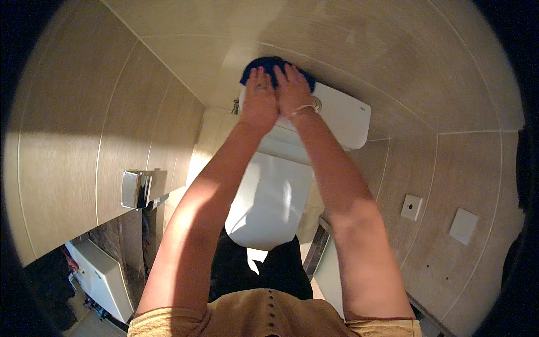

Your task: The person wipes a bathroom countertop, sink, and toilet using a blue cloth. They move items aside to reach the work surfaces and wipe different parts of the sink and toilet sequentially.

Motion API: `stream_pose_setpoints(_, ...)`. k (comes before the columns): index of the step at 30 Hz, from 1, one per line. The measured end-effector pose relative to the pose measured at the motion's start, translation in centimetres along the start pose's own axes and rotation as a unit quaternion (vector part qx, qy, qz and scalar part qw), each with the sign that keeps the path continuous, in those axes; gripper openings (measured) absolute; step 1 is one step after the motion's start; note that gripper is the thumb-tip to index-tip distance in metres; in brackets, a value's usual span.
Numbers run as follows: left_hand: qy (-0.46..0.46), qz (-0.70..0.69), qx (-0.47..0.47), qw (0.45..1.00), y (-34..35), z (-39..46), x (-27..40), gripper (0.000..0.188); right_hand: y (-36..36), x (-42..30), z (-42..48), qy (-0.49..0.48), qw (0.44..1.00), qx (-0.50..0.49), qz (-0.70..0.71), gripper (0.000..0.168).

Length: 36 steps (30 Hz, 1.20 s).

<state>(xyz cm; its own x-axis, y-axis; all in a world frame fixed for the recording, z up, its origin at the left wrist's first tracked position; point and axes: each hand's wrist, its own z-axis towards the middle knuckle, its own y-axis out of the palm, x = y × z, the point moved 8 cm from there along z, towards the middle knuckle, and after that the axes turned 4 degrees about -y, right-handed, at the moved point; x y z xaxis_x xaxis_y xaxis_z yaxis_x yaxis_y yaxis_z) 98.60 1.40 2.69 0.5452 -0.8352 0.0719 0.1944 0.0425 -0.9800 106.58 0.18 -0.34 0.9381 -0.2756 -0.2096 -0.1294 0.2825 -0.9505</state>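
Both of my hands lie side by side, flat on a dark blue cloth (273, 62) at the left end of a white toilet cistern (343, 113). My left hand (261, 103) has a ring on one finger and presses the cloth with its fingers stretched forward. Close against it, my right hand (294, 90) holds the cloth down with its fingers slightly spread. The cloth reaches back to the tiled wall (202, 50); part of it is hidden under my hands. A round flush button (318, 104) shows beside my right wrist. Below my arms, the white toilet lid (269, 198) is down.
On the left wall hangs a chrome toilet-paper holder (134, 189). A white basin (103, 278) stands lower left. The right wall carries a socket plate (411, 207) and a switch plate (463, 226). A dark-edged panel (318, 242) is beside my right forearm.
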Motion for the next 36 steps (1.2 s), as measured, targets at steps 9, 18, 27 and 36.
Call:
stream_pose_setpoints(9,0.007,-0.194,0.123,0.973,0.2,-8.7,-0.7,0.055,-2.3,-5.4,-7.5,0.029,0.999,0.016,0.03,0.052)
stream_pose_setpoints(18,0.101,-0.277,0.077,0.953,0.3,-8.8,12.5,0.053,-7.1,4.7,-19.7,0.069,0.991,0.049,-0.099,0.06)
stream_pose_setpoints(27,-0.086,-0.221,0.227,0.945,1.5,-11.0,-2.6,0.072,-1.9,-8.2,-7.0,-0.152,0.986,0.008,-0.062,0.046)
stream_pose_setpoints(36,-0.2,-0.496,0.211,0.818,5.4,-13.1,-2.1,0.084,-1.1,-9.6,-8.1,-0.224,0.974,-0.011,-0.03,0.052)
